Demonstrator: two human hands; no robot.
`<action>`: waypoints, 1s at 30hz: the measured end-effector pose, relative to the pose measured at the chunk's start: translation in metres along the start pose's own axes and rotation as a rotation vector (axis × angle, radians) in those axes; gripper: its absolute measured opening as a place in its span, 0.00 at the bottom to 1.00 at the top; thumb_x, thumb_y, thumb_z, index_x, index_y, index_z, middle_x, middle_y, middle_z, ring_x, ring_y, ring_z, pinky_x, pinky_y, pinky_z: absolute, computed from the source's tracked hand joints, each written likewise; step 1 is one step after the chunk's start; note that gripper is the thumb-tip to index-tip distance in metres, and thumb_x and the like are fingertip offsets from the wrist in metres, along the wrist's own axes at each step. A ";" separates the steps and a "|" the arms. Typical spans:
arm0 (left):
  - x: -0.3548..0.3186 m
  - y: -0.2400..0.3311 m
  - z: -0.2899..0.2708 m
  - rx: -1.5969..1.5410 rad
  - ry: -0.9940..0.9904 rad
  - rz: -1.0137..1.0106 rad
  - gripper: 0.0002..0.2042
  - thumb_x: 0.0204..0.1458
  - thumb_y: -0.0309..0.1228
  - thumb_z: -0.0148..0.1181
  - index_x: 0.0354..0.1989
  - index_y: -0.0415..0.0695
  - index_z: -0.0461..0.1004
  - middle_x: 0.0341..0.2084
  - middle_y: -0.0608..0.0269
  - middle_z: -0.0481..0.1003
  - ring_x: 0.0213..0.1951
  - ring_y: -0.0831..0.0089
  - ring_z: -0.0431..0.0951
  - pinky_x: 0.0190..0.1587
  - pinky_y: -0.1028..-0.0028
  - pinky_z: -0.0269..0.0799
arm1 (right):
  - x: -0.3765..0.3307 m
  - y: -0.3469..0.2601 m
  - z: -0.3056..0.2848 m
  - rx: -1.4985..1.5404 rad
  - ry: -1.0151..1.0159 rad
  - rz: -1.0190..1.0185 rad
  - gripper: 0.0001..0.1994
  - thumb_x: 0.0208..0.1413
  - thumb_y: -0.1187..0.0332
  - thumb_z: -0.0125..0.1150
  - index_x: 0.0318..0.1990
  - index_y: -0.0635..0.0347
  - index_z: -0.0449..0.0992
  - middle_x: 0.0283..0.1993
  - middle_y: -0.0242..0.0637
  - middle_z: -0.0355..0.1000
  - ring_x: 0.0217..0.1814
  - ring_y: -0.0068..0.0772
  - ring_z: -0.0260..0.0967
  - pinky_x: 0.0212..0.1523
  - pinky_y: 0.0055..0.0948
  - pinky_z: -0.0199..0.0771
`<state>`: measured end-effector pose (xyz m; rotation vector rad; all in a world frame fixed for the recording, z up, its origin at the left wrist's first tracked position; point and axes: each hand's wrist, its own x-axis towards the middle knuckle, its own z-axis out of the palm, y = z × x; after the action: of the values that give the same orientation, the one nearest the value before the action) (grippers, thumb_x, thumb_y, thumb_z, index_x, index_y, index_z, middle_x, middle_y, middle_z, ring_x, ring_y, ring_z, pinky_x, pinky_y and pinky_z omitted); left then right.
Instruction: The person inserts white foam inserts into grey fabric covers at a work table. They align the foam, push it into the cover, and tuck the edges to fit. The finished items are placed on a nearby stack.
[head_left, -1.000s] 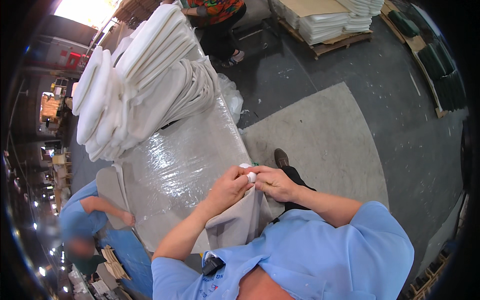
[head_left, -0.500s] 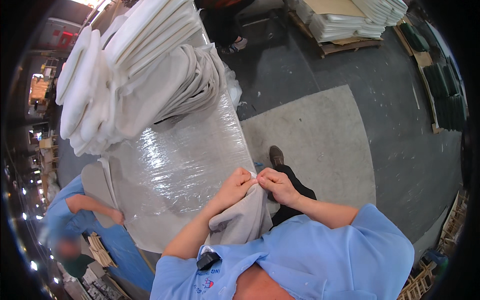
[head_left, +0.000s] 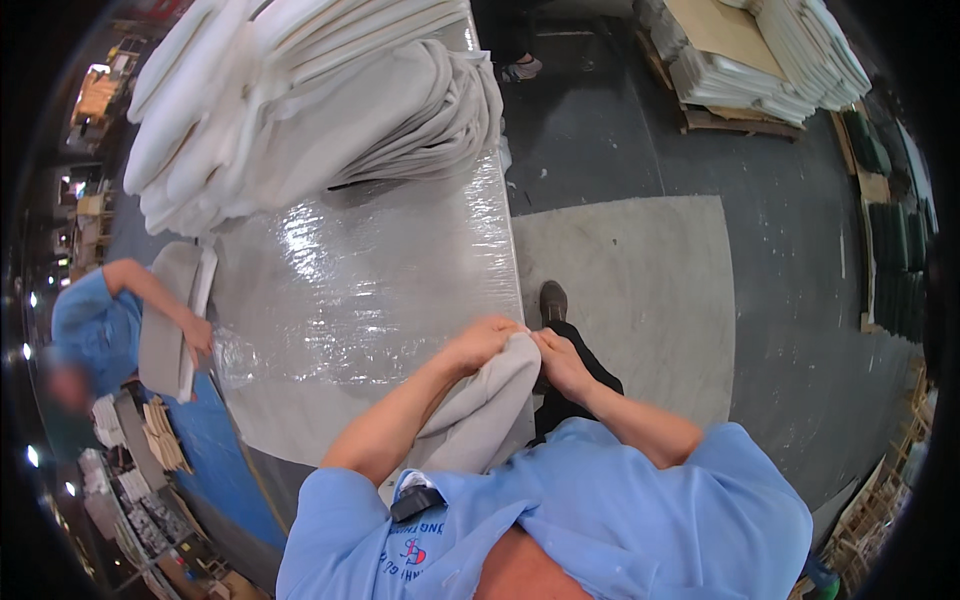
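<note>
A soft light-grey fabric cover (head_left: 482, 405) hangs bunched in front of my body, its upper end drawn up to my hands at the table's right edge. My left hand (head_left: 487, 340) is closed on that end, fingers curled. Against it, my right hand (head_left: 562, 362) pinches the same end from the right. Both sets of fingertips meet there, and what lies between them is partly hidden. The lower part of the cover goes out of sight by my blue shirt. Beneath my left forearm is the plastic-wrapped table (head_left: 370, 270).
Grey covers (head_left: 420, 120) lie stacked at the table's far end beside thick white padded pieces (head_left: 200, 130). At left, a co-worker (head_left: 100, 310) handles a grey padded panel (head_left: 168, 320). A pallet of white sheets (head_left: 735, 80) stands far right; a pale mat (head_left: 640, 300) lies on the floor.
My hands stay together on the cover, whose end is now folded over more between them. The co-worker's panel has swung to a more upright angle. My view has shifted.
</note>
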<state>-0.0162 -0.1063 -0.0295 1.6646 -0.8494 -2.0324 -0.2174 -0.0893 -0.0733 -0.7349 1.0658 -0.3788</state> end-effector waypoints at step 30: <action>0.024 -0.014 0.045 0.658 0.093 0.359 0.15 0.60 0.39 0.62 0.36 0.37 0.84 0.40 0.40 0.82 0.46 0.43 0.82 0.49 0.51 0.77 | -0.008 0.059 -0.020 0.370 -0.087 0.085 0.22 0.76 0.46 0.47 0.55 0.55 0.76 0.45 0.34 0.78 0.46 0.33 0.79 0.47 0.37 0.82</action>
<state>-0.0643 -0.1014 -0.0507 1.7206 -1.7712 -1.4997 -0.2425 -0.0499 -0.1153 -0.3719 0.9082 -0.4518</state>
